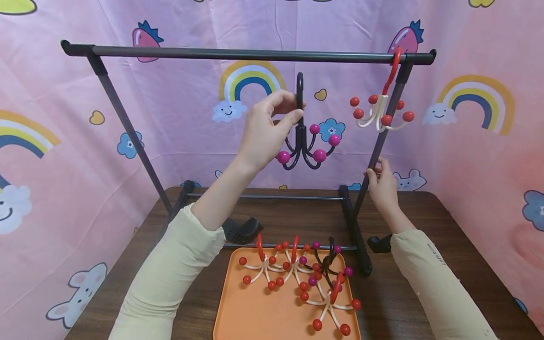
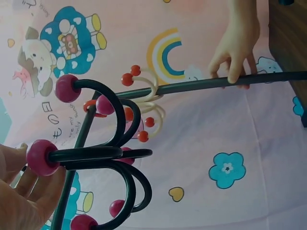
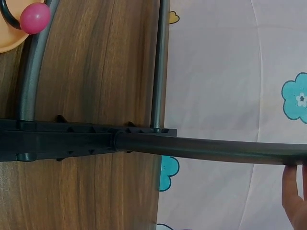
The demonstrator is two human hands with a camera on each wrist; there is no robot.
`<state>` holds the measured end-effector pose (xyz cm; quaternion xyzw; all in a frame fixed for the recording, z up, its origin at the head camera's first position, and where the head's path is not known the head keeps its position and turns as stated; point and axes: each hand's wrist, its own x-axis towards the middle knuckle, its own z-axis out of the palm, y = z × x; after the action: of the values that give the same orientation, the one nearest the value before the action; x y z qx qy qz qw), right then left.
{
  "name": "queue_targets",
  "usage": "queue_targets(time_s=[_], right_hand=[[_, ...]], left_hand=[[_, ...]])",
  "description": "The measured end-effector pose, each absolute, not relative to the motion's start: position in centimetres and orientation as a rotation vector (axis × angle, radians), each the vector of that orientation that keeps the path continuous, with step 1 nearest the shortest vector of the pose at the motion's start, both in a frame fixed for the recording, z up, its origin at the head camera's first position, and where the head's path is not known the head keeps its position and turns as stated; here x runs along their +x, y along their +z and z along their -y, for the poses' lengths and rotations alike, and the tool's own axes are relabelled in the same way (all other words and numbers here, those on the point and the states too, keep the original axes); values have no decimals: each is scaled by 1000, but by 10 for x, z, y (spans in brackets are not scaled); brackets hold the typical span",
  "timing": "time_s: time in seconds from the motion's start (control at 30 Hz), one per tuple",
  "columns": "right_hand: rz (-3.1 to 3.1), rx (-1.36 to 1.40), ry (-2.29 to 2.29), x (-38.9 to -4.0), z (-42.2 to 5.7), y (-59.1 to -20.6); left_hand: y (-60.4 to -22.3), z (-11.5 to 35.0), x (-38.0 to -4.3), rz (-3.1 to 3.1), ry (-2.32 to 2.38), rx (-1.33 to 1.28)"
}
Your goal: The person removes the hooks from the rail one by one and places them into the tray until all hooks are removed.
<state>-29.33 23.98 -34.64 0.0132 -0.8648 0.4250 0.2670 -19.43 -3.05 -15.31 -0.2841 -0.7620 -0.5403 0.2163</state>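
Observation:
My left hand point(image 1: 267, 127) pinches the stem of a black multi-arm hook hanger point(image 1: 301, 137) with pink balls on its arm ends. The hanger is upright, its curved top just below the top bar point(image 1: 238, 54) of a black rack and apart from it. In the left wrist view the hanger's arms point(image 2: 129, 179) spread in front of the fingers. My right hand point(image 1: 384, 186) grips the rack's right upright point(image 1: 361, 192), with its thumb in front; its fingertips also show in the right wrist view. A white hanger with red hook and balls point(image 1: 379, 113) hangs at the bar's right end.
An orange tray point(image 1: 255, 316) on the wooden table point(image 1: 403, 293) bears several white-and-red hangers point(image 1: 329, 302) and a black one point(image 1: 326, 264). Dark objects point(image 1: 243, 230) lie by the rack's base. A patterned cloth point(image 1: 187, 104) stands behind and at both sides.

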Motion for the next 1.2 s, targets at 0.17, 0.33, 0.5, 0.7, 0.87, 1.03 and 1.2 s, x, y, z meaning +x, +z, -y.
queue_targets(time_s=[0.17, 0.33, 0.5, 0.7, 0.87, 1.03, 1.2], right_hand=[[2329, 21, 1152, -295, -240, -347], [2337, 14, 1139, -296, -240, -347], [2339, 18, 1144, -297, -241, -348], [2334, 19, 1155, -297, -242, -348], [2311, 28, 1143, -298, -241, -349], [2302, 48, 1154, -298, -241, -350], [2307, 43, 1172, -298, -243, -350]], left_hand=[[-169, 36, -188, 2100, -1545, -830], [-184, 41, -177, 2101, -1587, -857], [-196, 43, -166, 2156, -1534, -893], [-220, 45, -165, 2182, -1462, -1015], [-242, 49, -159, 2237, -1402, -1073], [-252, 56, -146, 2312, -1389, -1064], [-269, 61, -138, 2342, -1469, -1133]])
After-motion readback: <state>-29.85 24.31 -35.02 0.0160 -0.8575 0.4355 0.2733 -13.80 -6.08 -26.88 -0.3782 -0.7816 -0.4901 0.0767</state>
